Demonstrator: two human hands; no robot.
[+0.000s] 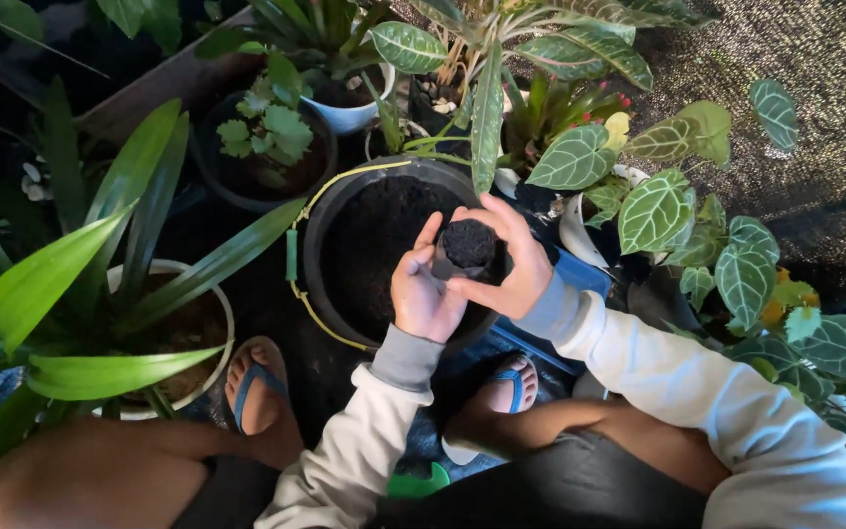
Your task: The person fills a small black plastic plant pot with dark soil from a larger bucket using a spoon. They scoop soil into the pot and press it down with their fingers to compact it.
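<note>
A small black pot [466, 249] filled to the brim with dark soil is held between both hands, above a large black bucket [330, 220] of soil. My left hand [423, 294] cups the pot from the near left side. Around its far and right side wraps my right hand [511, 264]. Both arms wear pale long sleeves. The bucket has a yellow wire handle with a green grip [292, 255].
Potted plants crowd around: a white pot [212, 294] with long green leaves at left, a black pot [210, 167] with a small leafy plant behind, white-veined leaves [653, 211] at right. My feet in blue flip-flops [257, 387] rest near the bucket.
</note>
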